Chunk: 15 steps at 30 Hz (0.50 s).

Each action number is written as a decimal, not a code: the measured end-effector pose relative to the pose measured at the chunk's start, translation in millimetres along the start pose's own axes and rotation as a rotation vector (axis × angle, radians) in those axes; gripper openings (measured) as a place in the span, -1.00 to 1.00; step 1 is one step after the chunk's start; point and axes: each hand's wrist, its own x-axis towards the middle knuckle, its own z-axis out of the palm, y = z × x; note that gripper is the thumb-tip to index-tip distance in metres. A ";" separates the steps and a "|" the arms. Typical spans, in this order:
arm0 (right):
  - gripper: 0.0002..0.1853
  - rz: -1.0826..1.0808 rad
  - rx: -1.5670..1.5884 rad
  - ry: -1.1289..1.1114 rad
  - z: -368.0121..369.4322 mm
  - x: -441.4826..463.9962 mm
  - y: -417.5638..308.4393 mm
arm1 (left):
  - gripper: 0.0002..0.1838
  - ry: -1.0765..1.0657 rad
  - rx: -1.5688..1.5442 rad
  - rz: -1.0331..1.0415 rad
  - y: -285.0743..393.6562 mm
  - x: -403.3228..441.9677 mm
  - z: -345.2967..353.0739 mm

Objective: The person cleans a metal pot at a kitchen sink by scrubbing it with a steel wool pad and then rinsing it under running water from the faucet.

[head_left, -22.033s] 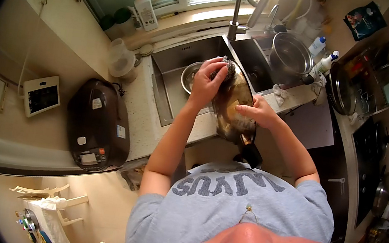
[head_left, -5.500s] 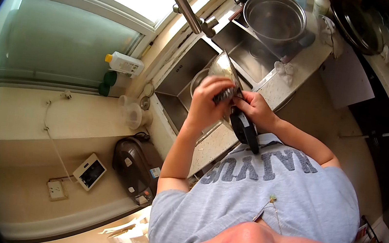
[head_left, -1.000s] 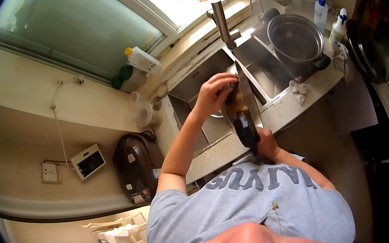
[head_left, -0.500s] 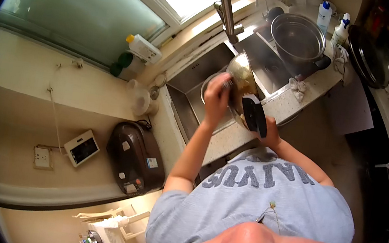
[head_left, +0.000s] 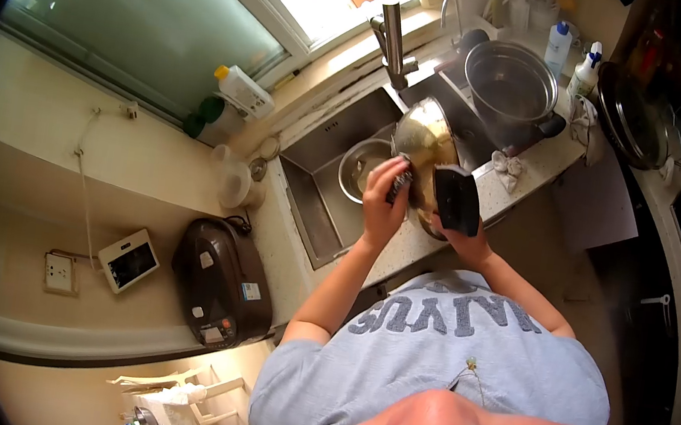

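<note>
A shiny metal pan (head_left: 430,134) with golden-brown reflections is tilted on its side above the front edge of the sink. Its broad black handle (head_left: 456,200) faces me. My right hand (head_left: 470,243) grips it low down, with the fingers partly hidden behind the handle. Close to the pan's other face, my left hand (head_left: 382,209) is closed around a dark, rough scrubber (head_left: 399,184); whether it touches the metal I cannot tell. Below and left of it, a round metal bowl (head_left: 348,170) sits in the sink (head_left: 308,200).
A large steel pot (head_left: 513,80) stands over the right basin. The faucet (head_left: 393,43) rises behind the sink. A crumpled cloth (head_left: 507,172) lies on the counter's front edge. Bottles (head_left: 557,48) are at the back right, and a dark brown appliance (head_left: 224,283) stands to the left.
My left hand has turned and drawn down slightly, so the scrubber now shows. The pan has turned a little, with more of its shiny surface visible. The whole view has shifted slightly.
</note>
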 end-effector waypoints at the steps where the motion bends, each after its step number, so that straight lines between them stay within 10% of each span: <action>1: -0.86 0.157 0.054 -0.061 -3.3 1.1 -2.3 | -0.72 0.075 -0.038 -0.101 -3.7 -2.0 2.4; 7: -0.91 0.161 0.180 -0.148 5.1 18.1 1.1 | -0.73 0.205 -0.433 -0.693 -34.7 -56.2 13.7; 15: -0.91 0.307 0.221 -0.411 26.3 24.7 -24.3 | -0.75 0.401 -0.313 -0.669 -26.0 -64.5 -30.0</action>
